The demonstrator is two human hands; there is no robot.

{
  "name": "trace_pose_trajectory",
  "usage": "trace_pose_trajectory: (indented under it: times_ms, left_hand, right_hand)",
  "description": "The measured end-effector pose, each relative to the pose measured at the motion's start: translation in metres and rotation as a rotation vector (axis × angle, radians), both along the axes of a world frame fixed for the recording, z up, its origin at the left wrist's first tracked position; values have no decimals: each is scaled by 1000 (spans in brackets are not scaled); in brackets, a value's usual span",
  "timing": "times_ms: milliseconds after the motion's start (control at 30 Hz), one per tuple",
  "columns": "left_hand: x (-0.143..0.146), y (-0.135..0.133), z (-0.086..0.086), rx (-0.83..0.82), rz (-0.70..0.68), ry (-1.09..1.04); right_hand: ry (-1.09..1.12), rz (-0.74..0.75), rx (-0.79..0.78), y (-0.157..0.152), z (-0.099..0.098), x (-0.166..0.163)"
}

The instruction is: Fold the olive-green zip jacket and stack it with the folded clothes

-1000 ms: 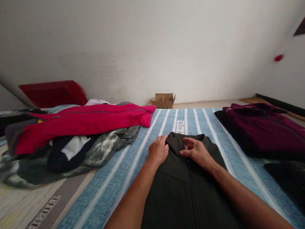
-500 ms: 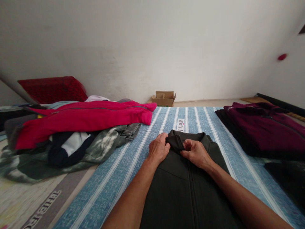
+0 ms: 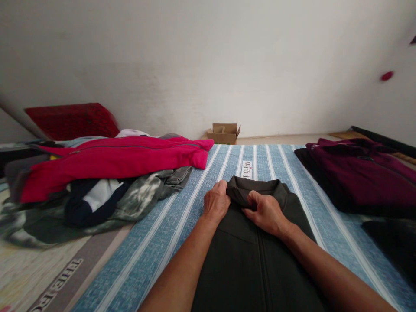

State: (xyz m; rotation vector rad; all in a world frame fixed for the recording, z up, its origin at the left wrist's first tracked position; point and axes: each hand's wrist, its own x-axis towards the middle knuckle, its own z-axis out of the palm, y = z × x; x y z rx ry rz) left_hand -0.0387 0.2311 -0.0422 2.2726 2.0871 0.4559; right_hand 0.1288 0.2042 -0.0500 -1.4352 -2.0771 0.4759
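A dark olive-grey zip jacket (image 3: 240,260) lies front up before me, its collar pointing away. My left hand (image 3: 217,200) is closed on the left end of the collar, thumb and fingers pinching the cloth. At the front of the neck opening, my right hand (image 3: 264,212) grips the collar's edge near the top of the zip between thumb and fingers; the fingertips are partly hidden by the cloth. The collar (image 3: 260,185) stands up around the neck behind both hands.
Under the jacket is a blue-and-white striped sheet (image 3: 175,216). A pink jacket (image 3: 130,158) tops a loose heap of clothes at left. Folded maroon clothing (image 3: 367,177) is stacked at right. Beyond the far edge sit a cardboard box (image 3: 224,133) and a red patterned object (image 3: 71,121).
The front collar flap, folded up between my hands before, now lies lower, showing more of the neck opening. My right hand has shifted slightly left, while my left hand has barely moved.
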Motion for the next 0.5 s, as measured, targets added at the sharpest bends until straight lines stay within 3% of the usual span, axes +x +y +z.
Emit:
trace_pose_trajectory:
  times_ms: [500]
  left_hand:
    - [1, 3, -7, 63, -27, 88]
  right_hand:
    - [-38, 35, 171, 0, -13, 0]
